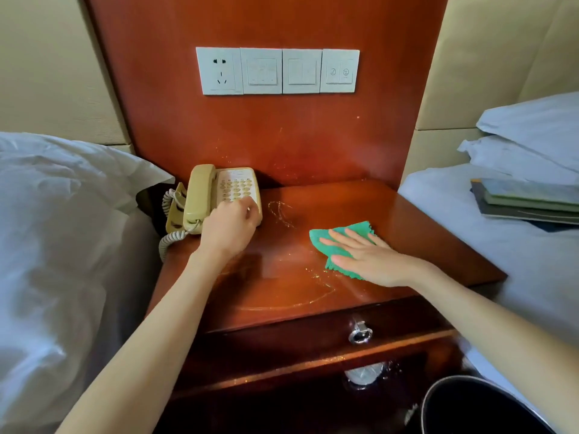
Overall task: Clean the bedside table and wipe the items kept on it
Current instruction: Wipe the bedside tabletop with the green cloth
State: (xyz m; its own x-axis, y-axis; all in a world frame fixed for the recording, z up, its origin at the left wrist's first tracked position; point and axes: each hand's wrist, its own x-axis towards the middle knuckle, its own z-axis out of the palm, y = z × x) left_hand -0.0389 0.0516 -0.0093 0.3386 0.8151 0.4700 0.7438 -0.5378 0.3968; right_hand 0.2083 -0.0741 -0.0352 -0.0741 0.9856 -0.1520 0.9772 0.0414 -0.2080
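Observation:
A beige corded telephone (219,189) sits at the back left corner of the glossy reddish wooden bedside table (282,270). My left hand (230,228) grips the phone's near right edge, fingers curled over it. A green cloth (344,236) lies on the table's right half. My right hand (366,258) presses flat on the cloth, fingers straight and spread. Dusty streaks and a ring mark show on the tabletop between the hands and near the front edge.
Beds with white linen flank the table; books (526,202) lie on the right bed. A socket and switch panel (277,71) is on the wooden back wall. Below are a drawer with a metal handle (360,332), a shelf, and a black bin (476,408).

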